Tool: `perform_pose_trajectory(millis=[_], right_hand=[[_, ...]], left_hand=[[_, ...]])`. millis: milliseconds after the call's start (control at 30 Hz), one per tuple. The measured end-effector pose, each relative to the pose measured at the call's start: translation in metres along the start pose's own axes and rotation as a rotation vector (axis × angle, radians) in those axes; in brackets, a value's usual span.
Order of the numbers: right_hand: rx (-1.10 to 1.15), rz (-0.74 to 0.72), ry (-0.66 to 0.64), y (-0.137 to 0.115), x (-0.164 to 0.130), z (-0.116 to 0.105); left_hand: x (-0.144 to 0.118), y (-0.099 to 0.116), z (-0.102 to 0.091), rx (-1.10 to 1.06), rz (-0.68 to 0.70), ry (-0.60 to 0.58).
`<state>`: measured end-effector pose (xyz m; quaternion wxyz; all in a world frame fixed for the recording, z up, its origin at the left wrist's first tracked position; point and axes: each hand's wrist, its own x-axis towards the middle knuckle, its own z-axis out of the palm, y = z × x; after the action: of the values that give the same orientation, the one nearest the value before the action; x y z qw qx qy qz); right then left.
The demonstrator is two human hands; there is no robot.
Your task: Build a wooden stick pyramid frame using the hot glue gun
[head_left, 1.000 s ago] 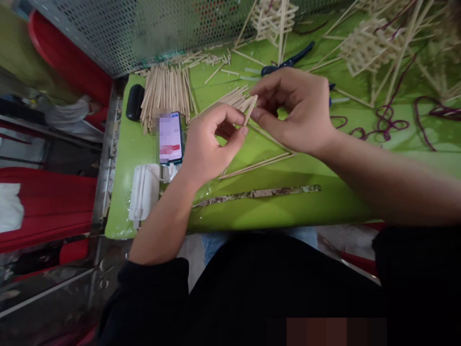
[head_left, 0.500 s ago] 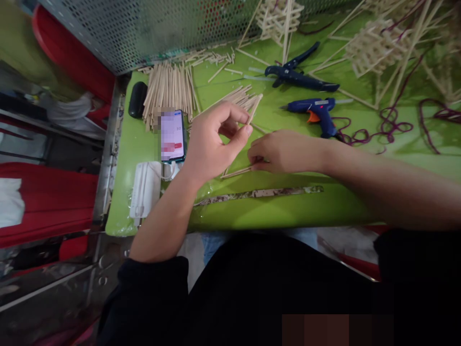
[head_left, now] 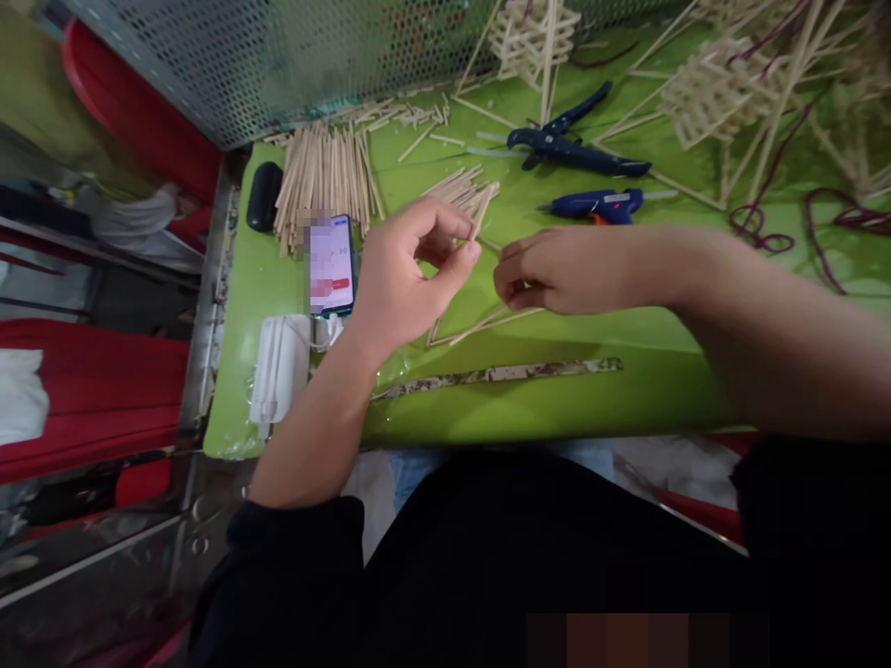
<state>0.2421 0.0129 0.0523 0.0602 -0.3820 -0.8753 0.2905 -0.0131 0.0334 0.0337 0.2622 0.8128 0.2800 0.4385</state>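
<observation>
At ten o'clock of my right hand (head_left: 557,271) (pinched shut on a stick frame (head_left: 480,325)), my left hand (head_left: 407,274) pinches a short stick (head_left: 482,215).

phone (head_left: 329,265) screen: blurred | stick frame (head_left: 480,325): partly hidden under right hand (head_left: 557,271)

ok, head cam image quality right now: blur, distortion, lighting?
Head view: soft, even light, no hard shadows; wide-angle bend at the edges, mesh panel and left margin smeared; phone screen pixelated; left hand, right hand and glue gun fairly sharp; blocky patch at the bottom edge.
</observation>
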Motion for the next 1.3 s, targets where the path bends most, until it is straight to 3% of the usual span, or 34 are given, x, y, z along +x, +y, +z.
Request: perform_pose_trajectory(millis=[133, 233, 400, 533, 700, 833, 1300], right_hand=[[0.191, 0.025, 0.019, 0.007, -0.016, -0.023], [0.207, -0.009, 0.106, 0.004, -0.029, -0.030], [0.171, -0.093, 0.337, -0.006, -0.030, -0.016], [0.426, -0.094, 0.434, -0.010, -0.020, -0.004], [0.640, -0.102, 0.469, -0.008, -0.010, 0.008], [0.652, -0.172, 0.497, -0.006, -0.008, 0.008], [0.710, -0.102, 0.531, -0.015, -0.009, 0.002]], left_hand=[[0.000, 0.002, -0.001, -0.009, -0.018, -0.003], [0.000, 0.002, 0.000, -0.021, -0.019, 0.005], [0.000, 0.002, 0.002, -0.049, -0.006, 0.019], [0.000, 0.002, 0.003, -0.045, -0.004, 0.018], [0.001, -0.005, 0.003, -0.064, 0.054, 0.022], [0.001, -0.010, 0.002, -0.074, 0.071, 0.016], [0.000, -0.007, 0.004, -0.051, 0.075, -0.002]])
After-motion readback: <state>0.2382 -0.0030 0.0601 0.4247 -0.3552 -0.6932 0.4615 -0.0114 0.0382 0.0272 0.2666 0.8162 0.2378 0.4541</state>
